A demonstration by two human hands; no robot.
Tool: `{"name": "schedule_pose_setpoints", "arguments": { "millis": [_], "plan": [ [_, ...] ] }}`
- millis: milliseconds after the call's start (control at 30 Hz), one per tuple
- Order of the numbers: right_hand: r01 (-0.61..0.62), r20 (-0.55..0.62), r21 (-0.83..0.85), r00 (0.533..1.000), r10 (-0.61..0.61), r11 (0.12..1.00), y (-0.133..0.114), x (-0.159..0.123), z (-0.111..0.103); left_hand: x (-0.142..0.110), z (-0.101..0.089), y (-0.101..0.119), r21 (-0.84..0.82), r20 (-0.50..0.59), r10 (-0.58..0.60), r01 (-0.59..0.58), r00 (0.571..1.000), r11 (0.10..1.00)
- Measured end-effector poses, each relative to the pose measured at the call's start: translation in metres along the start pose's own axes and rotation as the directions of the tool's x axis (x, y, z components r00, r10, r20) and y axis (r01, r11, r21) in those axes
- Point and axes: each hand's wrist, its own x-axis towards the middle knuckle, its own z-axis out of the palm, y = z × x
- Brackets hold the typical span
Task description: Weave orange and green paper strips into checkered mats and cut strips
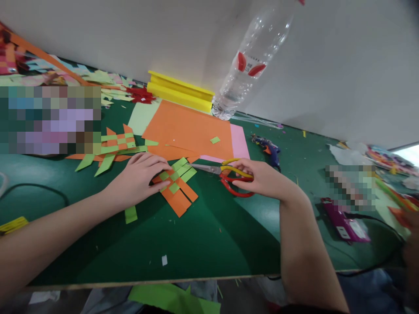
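My left hand (145, 176) grips a small woven piece of orange and green paper strips (179, 194) by its left side, thumb on top, against the green table (209, 244). Some of the weave is hidden under the fingers. In my right hand (262, 176) is a pair of scissors (214, 169) with one yellow and one red handle. Their blades point left and the tips reach the green strip ends at the weave's upper right; I cannot tell whether they touch. A second woven paper piece (119, 141) lies to the upper left.
Orange sheets (190, 126) lie behind the weave, with a folded yellow strip (180, 91) and a tall plastic bottle (252, 56) at the wall. A glue gun (268, 148) rests behind my right hand. Rightward lie a purple box (347, 222) and a cable. Paper scraps (104, 78) pile up far left.
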Motion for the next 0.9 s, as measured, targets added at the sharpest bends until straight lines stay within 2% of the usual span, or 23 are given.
{"name": "schedule_pose_setpoints", "arguments": {
  "millis": [267,533,700,800,900],
  "plan": [
    [0.096,0.044,0.039,0.994,-0.098,0.995,-0.016,0.004,0.009,-0.001,0.001,-0.002,-0.009,-0.003,0.004,-0.004,1.000,1.000],
    [0.043,0.084,0.033,0.995,-0.046,0.999,-0.013,0.001,0.003,-0.001,0.001,-0.002,-0.015,0.001,-0.005,0.005,1.000,1.000],
    [0.002,0.030,-0.024,1.000,-0.001,1.000,-0.007,0.000,0.001,-0.001,-0.002,0.000,-0.019,0.010,-0.019,0.019,1.000,1.000],
    [0.045,0.013,-0.005,0.999,-0.045,0.999,-0.009,0.000,0.002,0.000,-0.003,0.001,-0.023,0.012,-0.017,0.018,1.000,1.000],
    [0.095,0.047,0.020,0.994,-0.096,0.995,-0.012,0.000,0.005,0.000,-0.003,0.001,-0.020,0.013,-0.015,0.015,1.000,1.000]
  ]
}}
